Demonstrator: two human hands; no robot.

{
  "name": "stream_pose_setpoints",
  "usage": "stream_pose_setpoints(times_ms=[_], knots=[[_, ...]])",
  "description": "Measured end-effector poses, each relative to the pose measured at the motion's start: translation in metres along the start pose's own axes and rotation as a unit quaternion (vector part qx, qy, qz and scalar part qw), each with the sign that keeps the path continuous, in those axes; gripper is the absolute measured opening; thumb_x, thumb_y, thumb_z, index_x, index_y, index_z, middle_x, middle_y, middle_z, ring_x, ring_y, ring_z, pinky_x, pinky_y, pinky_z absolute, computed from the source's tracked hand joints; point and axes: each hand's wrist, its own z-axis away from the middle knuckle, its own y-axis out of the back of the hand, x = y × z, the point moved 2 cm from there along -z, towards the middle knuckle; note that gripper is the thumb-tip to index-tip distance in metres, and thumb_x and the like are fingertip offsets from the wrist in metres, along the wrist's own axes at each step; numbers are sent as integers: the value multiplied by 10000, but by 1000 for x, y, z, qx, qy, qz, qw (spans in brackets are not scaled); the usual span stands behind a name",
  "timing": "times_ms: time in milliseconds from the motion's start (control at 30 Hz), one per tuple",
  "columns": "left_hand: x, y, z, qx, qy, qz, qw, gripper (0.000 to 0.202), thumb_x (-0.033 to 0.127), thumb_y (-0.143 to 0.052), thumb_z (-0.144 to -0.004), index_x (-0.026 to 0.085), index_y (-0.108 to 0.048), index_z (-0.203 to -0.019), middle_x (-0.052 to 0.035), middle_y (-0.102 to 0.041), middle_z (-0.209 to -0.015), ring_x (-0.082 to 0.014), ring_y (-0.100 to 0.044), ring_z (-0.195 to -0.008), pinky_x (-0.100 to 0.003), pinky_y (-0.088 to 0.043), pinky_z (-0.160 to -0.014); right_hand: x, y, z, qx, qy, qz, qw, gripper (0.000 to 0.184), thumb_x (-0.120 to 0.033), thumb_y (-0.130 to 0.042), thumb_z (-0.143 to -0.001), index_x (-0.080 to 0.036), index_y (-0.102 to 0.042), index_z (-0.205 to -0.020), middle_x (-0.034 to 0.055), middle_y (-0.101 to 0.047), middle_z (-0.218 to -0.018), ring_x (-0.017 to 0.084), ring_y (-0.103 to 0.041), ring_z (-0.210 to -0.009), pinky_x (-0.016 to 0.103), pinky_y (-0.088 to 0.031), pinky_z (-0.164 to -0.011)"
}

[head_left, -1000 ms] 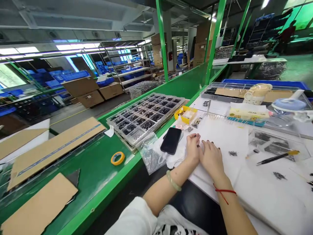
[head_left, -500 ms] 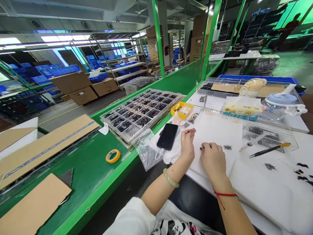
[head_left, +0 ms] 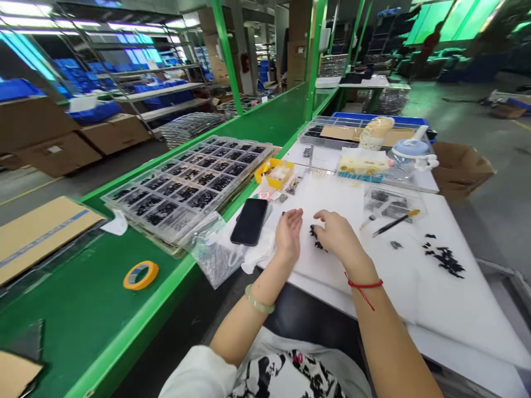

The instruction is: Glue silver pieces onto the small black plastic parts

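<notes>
Black pieces (head_left: 314, 234) apparently partly hidden behind the right hand (head_left: 339, 236)

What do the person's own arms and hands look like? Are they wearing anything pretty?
The left arm wears a smooth, pale green bangle and has a white sleeve near the elbow. The right arm wears a thin red cord with loose ends, and no sleeve shows there. The left grip and right grip have no gloves.

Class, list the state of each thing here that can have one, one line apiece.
Left hand grip: open, extended
Right hand grip: open, curved
Black pieces near right hand: loose
Black pieces farther right: loose, scattered
Smartphone: face up, screen dark
Orange tape roll: lying flat
Yellow tray: open, holding white material
Clear compartment tray: mostly stocked
</notes>
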Motion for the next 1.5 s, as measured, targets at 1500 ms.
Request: stream_pose_setpoints(times_ms=[1500], knots=[[12, 8, 15, -35, 160, 120, 979, 357, 424, -626, -1011, 150, -644, -1239, -116, -674, -1247, -250, -682, -1085, -457, -595, -928, 41, -5, 27, -150, 125, -23, 981, 221, -344, -621, -1015, -142, -665, -1091, 72, -670, -1116, 158, -658, -947, 362, -595, -877]])
